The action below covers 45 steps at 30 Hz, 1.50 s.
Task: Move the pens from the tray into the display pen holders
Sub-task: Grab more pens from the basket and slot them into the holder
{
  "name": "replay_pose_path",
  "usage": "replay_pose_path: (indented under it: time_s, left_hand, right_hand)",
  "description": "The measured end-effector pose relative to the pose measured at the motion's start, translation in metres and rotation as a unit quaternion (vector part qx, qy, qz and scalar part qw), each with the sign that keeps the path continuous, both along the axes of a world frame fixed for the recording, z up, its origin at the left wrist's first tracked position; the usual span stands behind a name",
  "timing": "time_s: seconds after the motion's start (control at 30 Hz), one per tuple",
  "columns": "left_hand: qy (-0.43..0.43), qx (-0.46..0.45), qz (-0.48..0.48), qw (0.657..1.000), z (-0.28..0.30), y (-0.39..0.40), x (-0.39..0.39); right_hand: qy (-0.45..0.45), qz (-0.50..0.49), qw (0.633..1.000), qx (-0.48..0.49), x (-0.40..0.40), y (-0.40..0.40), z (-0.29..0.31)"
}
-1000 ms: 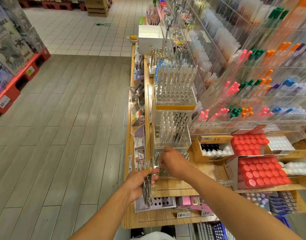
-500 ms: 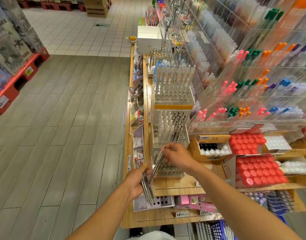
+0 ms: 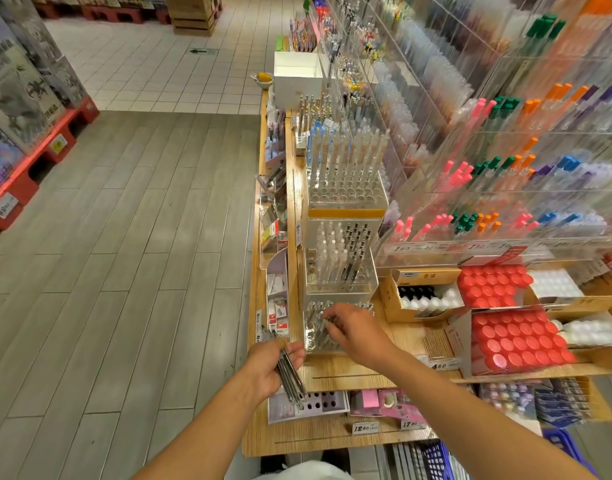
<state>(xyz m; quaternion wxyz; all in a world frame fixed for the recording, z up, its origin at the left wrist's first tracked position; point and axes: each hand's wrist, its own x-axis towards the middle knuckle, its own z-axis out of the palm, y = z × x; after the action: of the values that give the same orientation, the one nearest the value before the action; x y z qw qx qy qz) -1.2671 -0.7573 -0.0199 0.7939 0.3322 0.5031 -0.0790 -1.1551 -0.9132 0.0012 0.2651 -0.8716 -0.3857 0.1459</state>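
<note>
Your left hand [image 3: 269,367] was grasping a bundle of pens [image 3: 290,379], fingers curled around them, at the near left edge of the wooden tabletop [image 3: 349,372]. The pens pointed down and to the right, and their tips hung over a small lilac holder with dark holes [image 3: 313,405] on the lower ledge.

Your right hand [image 3: 354,332] was over the nearest clear pen holder [image 3: 311,336], the lowest one in a stepped row of acrylic holders. Its fingers were bent and pinched one pen [image 3: 327,325] at the top, and the pen stood among the holes of that holder. How deep the pen sat in the hole, I cannot tell, because the picture was blurred there.

Just behind this holder stood a second clear holder [image 3: 341,268] with white and black pens, and farther a third one [image 3: 347,174] with tall pale pens above an orange band.

To the right of your right hand, on the tabletop, were a cardboard box with black and white caps [image 3: 422,296] and two boxes of red-capped items [image 3: 515,341]. Behind them a wall of clear compartments [image 3: 505,161] held pink, green, orange and blue pens.

On the left was a grey wooden floor [image 3: 124,254]
</note>
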Motion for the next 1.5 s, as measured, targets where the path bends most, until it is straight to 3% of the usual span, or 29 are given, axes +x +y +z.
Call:
replay_pose_path:
  time_s: [0.47,0.63,0.73,0.8,0.87,0.93,1.03,1.1,1.2,1.3,1.4,1.5]
  left_hand:
    - [-0.063,-0.044,-0.016,0.997,0.006,0.002,-0.003]
    - [-0.092,-0.041,-0.04,0.994,0.007,0.004,-0.002]
    - [-0.11,-0.039,-0.048,0.992,0.007,0.006,0.0]
    - [-0.129,-0.046,-0.064,0.989,0.008,0.006,0.001]
    - [-0.145,-0.062,-0.07,0.985,0.008,0.006,0.003]
    - [-0.157,-0.074,-0.073,0.982,0.009,0.007,0.005]
    - [-0.16,-0.078,-0.074,0.981,0.01,0.009,0.008]
    - [-0.145,-0.069,-0.072,0.984,0.01,0.01,0.01]
    - [-0.08,-0.013,-0.072,0.994,0.006,0.011,0.013]
    - [-0.01,0.032,-0.068,0.997,-0.001,0.012,0.011]
    - [0.018,0.028,-0.055,0.998,-0.006,0.013,0.006]
    - [0.017,0.02,-0.044,0.999,-0.006,0.012,0.006]
  right_hand:
    - [-0.123,0.091,0.987,-0.051,-0.009,0.005,-0.009]
    - [-0.107,0.075,0.988,-0.078,-0.007,0.013,-0.005]
    - [-0.041,0.016,0.996,-0.078,-0.002,0.017,0.003]
    - [0.062,-0.017,0.997,-0.045,0.001,0.022,0.01]
    - [0.217,-0.028,0.976,0.012,0.003,0.026,0.018]
    - [0.313,-0.045,0.946,0.072,0.004,0.026,0.024]
    - [0.399,-0.084,0.905,0.122,0.006,0.025,0.028]
    - [0.41,-0.097,0.897,0.133,0.009,0.026,0.031]
    - [0.372,-0.128,0.906,0.158,0.019,0.028,0.037]
    - [0.261,-0.123,0.946,0.144,0.031,0.028,0.041]
    - [0.123,-0.05,0.989,0.058,0.034,0.026,0.036]
    - [0.013,0.025,1.0,-0.002,0.03,0.027,0.024]
